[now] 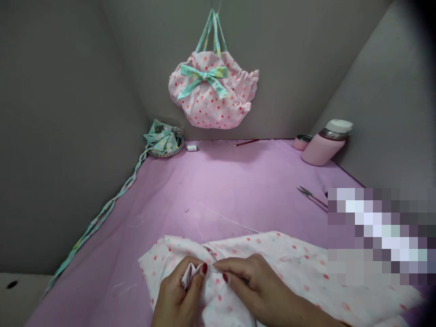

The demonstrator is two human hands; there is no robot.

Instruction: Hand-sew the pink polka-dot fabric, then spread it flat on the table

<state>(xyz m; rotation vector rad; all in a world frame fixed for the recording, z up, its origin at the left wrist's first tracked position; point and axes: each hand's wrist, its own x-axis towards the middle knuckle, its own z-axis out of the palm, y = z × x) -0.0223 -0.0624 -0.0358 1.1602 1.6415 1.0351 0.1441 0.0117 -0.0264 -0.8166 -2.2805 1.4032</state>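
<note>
My left hand [185, 286] is closed on a gathered fold of white cloth with red dots [235, 250], pinched between thumb and fingers. Close beside it, my right hand [254, 284] pinches something thin and pale at the cloth's fold, which looks like a sewing needle [214, 268]; most of it is hidden by the fingertips. The cloth spreads under both hands and off to the right. A loose white thread [235, 222] curves over the table just beyond the cloth.
A dotted pink bag with a green bow [211, 100] hangs at the back. Scissors [311, 197] lie at right, near a pink flask [323, 147] and its cup [301, 142]. At back left are a basket [166, 153] with green fabric, a thread spool [192, 148] and a red pencil [247, 142].
</note>
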